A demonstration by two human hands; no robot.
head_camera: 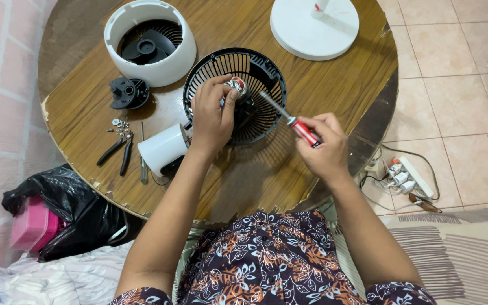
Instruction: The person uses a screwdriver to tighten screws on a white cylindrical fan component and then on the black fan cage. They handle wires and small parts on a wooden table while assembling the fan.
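Round wooden table [312, 85] with worn, chipped edge, seen from above. At its middle, a black round plastic fan grille [266, 121] with radial slats, lying flat. At the grille's hub, a small motor with silvery metal end and copper windings [237, 86], held there by the left hand [213, 116]. Left fingers [207, 93] curled over the motor's left side, thumb [230, 101] pressed up against its lower edge; motor peeking out just past the fingertips, at their upper right. Grip closed firmly on it.

Right hand [326, 147] over the grille's lower right rim, fingers wrapped shut around the red handle of a screwdriver with a silvery metal shaft [289, 116]. Handle lying between thumb and bent forefinger; shaft slanting up and left, tip ending just right of the motor, close to the left thumb. Contact of tip and motor not clear.

Left of the grille, a white plastic cylinder-shaped housing [162, 148] on its side, touching the left wrist. Beside it, black-handled pliers [117, 152] and a scatter of small silvery screws [121, 127]. Above those, a black plastic hub part [126, 93] and a white round fan casing with black blades inside [149, 42]. At the far edge, a white round flat base [314, 28].
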